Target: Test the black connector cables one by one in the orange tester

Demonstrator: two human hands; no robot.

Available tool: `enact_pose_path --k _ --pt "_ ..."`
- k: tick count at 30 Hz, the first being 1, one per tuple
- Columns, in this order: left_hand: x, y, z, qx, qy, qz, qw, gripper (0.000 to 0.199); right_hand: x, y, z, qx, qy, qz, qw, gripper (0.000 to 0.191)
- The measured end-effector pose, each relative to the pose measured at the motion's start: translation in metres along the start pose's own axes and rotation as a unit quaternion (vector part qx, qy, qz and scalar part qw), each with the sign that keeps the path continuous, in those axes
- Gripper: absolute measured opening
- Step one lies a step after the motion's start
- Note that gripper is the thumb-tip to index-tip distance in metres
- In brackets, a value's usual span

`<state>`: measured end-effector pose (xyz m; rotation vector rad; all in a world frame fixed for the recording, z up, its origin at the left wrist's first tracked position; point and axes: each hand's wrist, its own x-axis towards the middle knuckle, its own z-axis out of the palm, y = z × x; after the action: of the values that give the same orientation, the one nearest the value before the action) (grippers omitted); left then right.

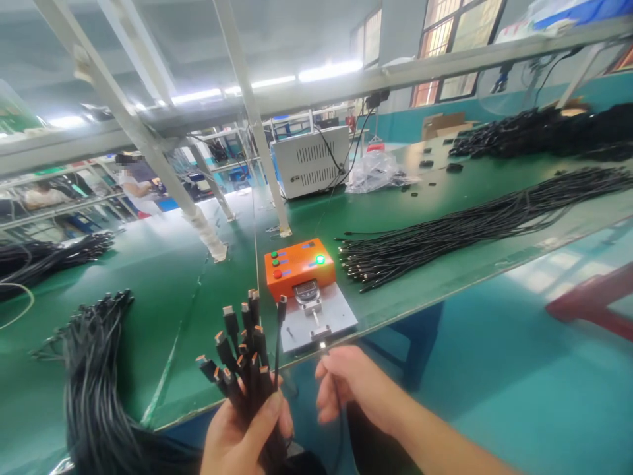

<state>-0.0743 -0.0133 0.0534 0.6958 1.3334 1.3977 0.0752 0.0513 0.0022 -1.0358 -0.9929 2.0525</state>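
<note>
My left hand (252,422) is closed round a bunch of black cables (242,349), whose plugs with orange tips point up and fan out. My right hand (343,382) pinches a single black cable (339,409) close behind its bright metal plug (323,344). That plug is at the front edge of a small metal fixture plate (341,310); whether it touches the fixture I cannot tell. Behind the plate stands an orange tester box (299,260) with green and red buttons, a lit green lamp and a small round gauge in front.
A long bundle of black cables (445,237) lies right of the tester, and another cable bundle (93,369) hangs over the edge at left. A grey metal box (311,161), a clear plastic bag (378,171) and white frame posts (252,105) stand behind. A person (138,185) is far left.
</note>
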Motion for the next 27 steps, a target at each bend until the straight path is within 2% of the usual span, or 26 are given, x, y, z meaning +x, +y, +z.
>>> enact_pose_path --k 2,3,4,6,7,8,9,10,12,13,14,16,19,22,25,27 --pt "0.0 0.0 0.001 0.021 -0.014 0.0 1.0 0.019 -0.011 0.004 -0.01 -0.136 -0.013 0.027 0.99 0.024" --pt "0.0 0.001 0.002 0.028 -0.017 0.004 0.999 0.019 -0.016 0.005 -0.015 -0.247 0.005 0.03 0.968 0.024" --pt "-0.001 0.001 0.004 0.031 -0.019 0.01 0.999 0.019 -0.02 0.005 -0.02 -0.37 0.04 0.026 0.928 0.024" --pt "-0.002 0.001 0.006 0.04 -0.023 0.02 0.999 0.019 -0.027 0.001 -0.027 -0.564 0.135 0.01 0.814 0.026" --pt "-0.003 0.001 0.007 0.047 -0.025 0.027 0.998 0.018 -0.029 -0.004 -0.027 -0.607 0.181 -0.003 0.774 0.028" --pt "-0.004 0.0 0.008 0.057 -0.029 0.033 0.997 0.017 -0.031 -0.009 -0.025 -0.609 0.212 -0.023 0.764 0.03" --pt "-0.004 -0.002 0.008 0.068 -0.035 0.037 0.996 0.016 -0.033 -0.016 -0.02 -0.573 0.226 -0.058 0.786 0.032" --pt "-0.004 -0.004 0.009 0.078 -0.04 0.038 0.995 0.016 -0.034 -0.024 -0.014 -0.502 0.222 -0.106 0.829 0.033" --pt "-0.004 -0.01 0.011 0.091 -0.044 0.035 0.994 0.018 -0.036 -0.037 0.004 -0.297 0.162 -0.213 0.917 0.032" --pt "-0.004 -0.013 0.013 0.094 -0.045 0.03 0.994 0.02 -0.036 -0.042 0.013 -0.192 0.116 -0.247 0.943 0.031" --pt "-0.004 -0.016 0.014 0.092 -0.048 0.026 0.994 0.022 -0.036 -0.046 0.021 -0.1 0.078 -0.262 0.957 0.03" --pt "-0.003 -0.021 0.016 0.078 -0.045 0.019 0.996 0.025 -0.032 -0.048 0.032 0.019 0.042 -0.252 0.967 0.026" --pt "-0.002 -0.022 0.013 0.067 0.005 0.015 0.998 0.025 -0.024 -0.039 0.03 0.082 0.097 -0.198 0.972 0.025" --pt "-0.002 -0.013 0.005 0.013 0.074 0.036 0.997 0.019 -0.015 -0.024 0.018 0.046 0.12 -0.128 0.983 0.022" --pt "-0.003 -0.002 0.003 -0.056 0.078 0.068 0.993 0.014 -0.007 -0.012 0.009 0.003 0.091 -0.06 0.994 0.019" --pt "-0.005 0.003 0.006 -0.048 0.072 0.066 0.994 0.017 -0.002 -0.008 0.008 0.002 0.082 -0.048 0.995 0.019"
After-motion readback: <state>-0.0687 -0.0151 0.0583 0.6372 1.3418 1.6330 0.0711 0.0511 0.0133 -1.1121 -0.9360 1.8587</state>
